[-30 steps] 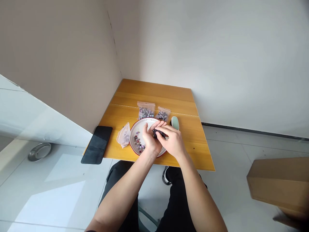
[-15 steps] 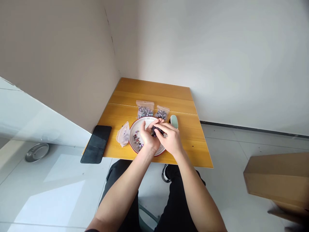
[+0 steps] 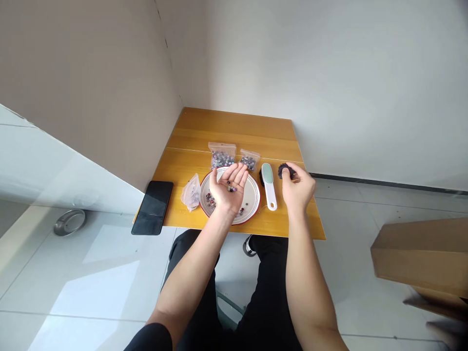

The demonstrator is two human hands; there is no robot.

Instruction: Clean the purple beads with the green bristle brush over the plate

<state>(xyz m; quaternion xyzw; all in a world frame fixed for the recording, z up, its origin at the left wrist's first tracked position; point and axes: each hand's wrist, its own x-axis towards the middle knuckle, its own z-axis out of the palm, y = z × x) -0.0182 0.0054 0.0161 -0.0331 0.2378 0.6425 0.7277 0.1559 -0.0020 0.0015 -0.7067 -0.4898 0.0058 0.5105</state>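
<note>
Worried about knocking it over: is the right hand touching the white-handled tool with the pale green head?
Apart. The head view shows wooden tabletop between the right hand and the white-handled green-headed tool.

Before, the two grips were together above the plate, but now they are well apart. The left grip [image 3: 228,187] has opened with the palm up over the plate [image 3: 254,204], and a few beads [image 3: 231,187] lie on the palm. The right grip [image 3: 298,187] has moved to the right of the brush [image 3: 267,174] and pinches the dark cluster [image 3: 284,170] there. The brush's white handle [image 3: 271,197] now shows.
</note>
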